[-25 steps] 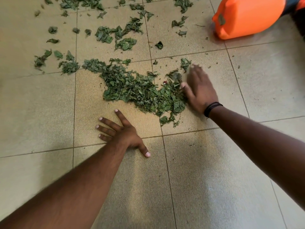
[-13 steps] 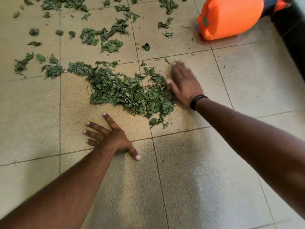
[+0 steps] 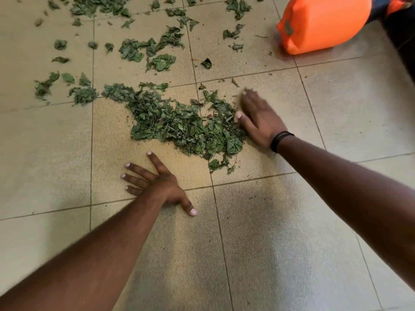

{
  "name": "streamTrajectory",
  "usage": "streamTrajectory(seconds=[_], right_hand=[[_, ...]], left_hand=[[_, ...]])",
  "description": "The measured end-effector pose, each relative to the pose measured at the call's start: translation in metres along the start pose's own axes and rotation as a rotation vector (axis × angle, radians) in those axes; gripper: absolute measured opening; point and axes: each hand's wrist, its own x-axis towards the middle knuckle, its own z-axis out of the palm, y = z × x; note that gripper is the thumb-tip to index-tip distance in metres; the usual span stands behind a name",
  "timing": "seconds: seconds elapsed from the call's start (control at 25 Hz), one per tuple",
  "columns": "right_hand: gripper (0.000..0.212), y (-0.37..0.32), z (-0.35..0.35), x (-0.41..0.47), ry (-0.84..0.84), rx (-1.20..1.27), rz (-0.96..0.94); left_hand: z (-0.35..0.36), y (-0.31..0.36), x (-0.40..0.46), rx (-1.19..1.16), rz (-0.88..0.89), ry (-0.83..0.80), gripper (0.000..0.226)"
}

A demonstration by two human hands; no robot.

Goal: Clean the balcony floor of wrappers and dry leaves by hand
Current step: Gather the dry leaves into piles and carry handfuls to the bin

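Note:
A heap of crumpled green leaves lies on the beige tiled floor in the middle of the view. My right hand, flat with straight fingers and a black band at the wrist, rests on the floor against the heap's right edge. My left hand lies spread flat on the tile just in front of the heap, not touching the leaves. More scattered leaves lie further back and to the left. I see no wrappers.
An orange plastic jerrycan lies on its side at the back right, with a dark object beside it at the right edge. Bare tiles stretch in front of the heap and to the right.
My right hand swept a little leftward against the heap's right edge, pushing leaves inward. My left hand stayed planted on the tile.

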Motion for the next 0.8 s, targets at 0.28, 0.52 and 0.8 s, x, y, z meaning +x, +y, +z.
streamTrajectory(seconds=[0.28,0.52,0.8], right_hand=[[0.089,0.041,-0.026,0.05,0.112,0.104,0.47],[0.078,-0.033,0.012,0.005,-0.086,0.104,-0.098],[0.121,-0.007,0.021,-0.102,-0.185,-0.305,0.028]], left_hand=[[0.0,0.001,0.0,0.0,-0.004,0.008,0.193],[-0.001,-0.001,-0.001,0.002,0.016,-0.002,0.192],[-0.001,-0.003,0.002,-0.001,0.026,-0.013,0.19]])
